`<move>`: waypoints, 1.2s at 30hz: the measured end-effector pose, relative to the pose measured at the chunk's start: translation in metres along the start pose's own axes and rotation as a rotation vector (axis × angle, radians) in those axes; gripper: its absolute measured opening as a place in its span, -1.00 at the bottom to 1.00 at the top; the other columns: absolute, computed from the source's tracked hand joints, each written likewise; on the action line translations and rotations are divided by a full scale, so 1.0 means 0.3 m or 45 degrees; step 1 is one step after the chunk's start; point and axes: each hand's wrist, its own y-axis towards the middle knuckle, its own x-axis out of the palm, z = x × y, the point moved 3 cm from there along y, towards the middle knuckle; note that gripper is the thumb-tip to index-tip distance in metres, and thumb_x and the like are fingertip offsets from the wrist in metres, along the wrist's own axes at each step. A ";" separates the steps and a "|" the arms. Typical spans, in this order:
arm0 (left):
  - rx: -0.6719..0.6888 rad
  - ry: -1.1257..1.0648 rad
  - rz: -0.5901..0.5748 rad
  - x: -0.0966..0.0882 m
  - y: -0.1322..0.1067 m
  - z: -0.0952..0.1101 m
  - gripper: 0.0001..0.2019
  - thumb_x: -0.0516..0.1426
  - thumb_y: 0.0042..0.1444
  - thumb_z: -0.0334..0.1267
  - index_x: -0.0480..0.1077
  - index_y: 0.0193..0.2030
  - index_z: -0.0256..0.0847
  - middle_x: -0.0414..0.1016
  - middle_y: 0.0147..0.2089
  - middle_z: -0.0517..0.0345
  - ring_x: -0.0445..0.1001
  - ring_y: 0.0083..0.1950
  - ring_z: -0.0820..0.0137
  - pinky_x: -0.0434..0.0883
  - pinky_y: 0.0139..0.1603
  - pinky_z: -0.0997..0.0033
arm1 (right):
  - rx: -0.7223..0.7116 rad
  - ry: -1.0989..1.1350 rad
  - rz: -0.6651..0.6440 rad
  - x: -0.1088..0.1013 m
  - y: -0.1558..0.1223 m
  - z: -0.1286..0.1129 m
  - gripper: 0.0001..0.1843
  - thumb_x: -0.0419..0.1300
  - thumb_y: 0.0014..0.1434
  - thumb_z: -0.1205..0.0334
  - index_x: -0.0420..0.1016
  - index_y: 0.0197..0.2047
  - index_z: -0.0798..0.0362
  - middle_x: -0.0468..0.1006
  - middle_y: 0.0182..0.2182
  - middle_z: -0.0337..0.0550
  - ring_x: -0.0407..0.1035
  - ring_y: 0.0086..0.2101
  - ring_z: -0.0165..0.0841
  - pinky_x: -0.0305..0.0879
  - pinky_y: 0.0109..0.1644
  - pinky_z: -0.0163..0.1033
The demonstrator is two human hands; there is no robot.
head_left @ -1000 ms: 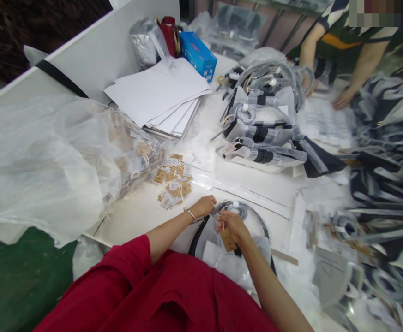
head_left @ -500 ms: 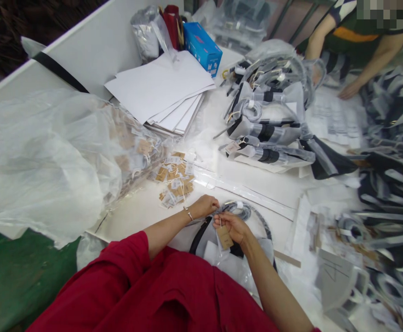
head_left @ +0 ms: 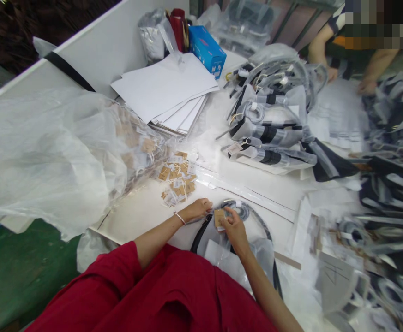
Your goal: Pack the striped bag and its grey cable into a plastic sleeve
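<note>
A grey and black handbag (head_left: 256, 258), partly wrapped in clear plastic, lies in front of my body with its strap looped above it. My right hand (head_left: 235, 230) pinches a brown hang tag (head_left: 219, 218) at its right side, over the bag's top edge. Beside it, my left hand (head_left: 200, 209) is closed near the bag's upper left corner; what its fingers hold is too small to make out. A coiled, plastic-wrapped strap (head_left: 242, 211) rests just beyond my right hand. Farther left lies a pile of brown tags (head_left: 179, 180) with white strings.
A large translucent plastic bag (head_left: 49, 157) of tags covers the left side. White sheets (head_left: 166, 87) and a blue box (head_left: 208, 50) stand at the back. Wrapped handbags (head_left: 270, 129) are stacked beyond my hands, with more at right. A co-worker's hands (head_left: 367, 86) are at the far right.
The tag has moved up and left and turned more upright; before, it hung below my right hand. My left hand has shifted slightly left, away from the right.
</note>
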 end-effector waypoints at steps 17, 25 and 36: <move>0.102 -0.740 0.348 0.005 -0.018 0.010 -0.74 0.23 -0.05 -0.08 0.30 -0.41 -0.21 0.37 -0.42 0.24 0.37 -0.34 0.46 0.27 -0.26 0.45 | -0.485 -0.345 0.056 0.023 0.088 -0.108 -0.68 0.29 -0.02 -0.08 0.61 -0.35 0.00 0.56 -0.37 -0.12 0.43 -0.34 -0.24 0.37 -0.23 -0.12; 0.043 -0.879 0.312 0.024 0.012 0.010 -0.69 0.29 -0.11 -0.07 0.31 -0.46 -0.23 0.16 -0.60 0.36 0.07 -0.60 0.59 -0.03 -0.58 0.51 | -0.110 -0.007 -0.104 0.085 0.117 -0.050 -0.61 0.32 -0.09 -0.13 0.38 -0.38 0.00 0.42 -0.68 -0.30 0.22 -0.69 -0.41 0.10 -0.65 -0.31; 0.349 -0.144 0.217 -0.040 -0.043 0.072 -0.79 0.24 0.02 -0.12 0.52 -0.37 -0.26 0.38 0.04 -0.01 0.42 -0.13 0.34 0.39 -0.11 0.36 | -0.200 -0.537 -0.208 0.106 0.152 -0.067 -0.72 0.17 0.13 0.05 0.38 -0.11 -0.02 0.50 -0.61 -0.31 0.43 -0.62 -0.32 0.35 -0.57 -0.25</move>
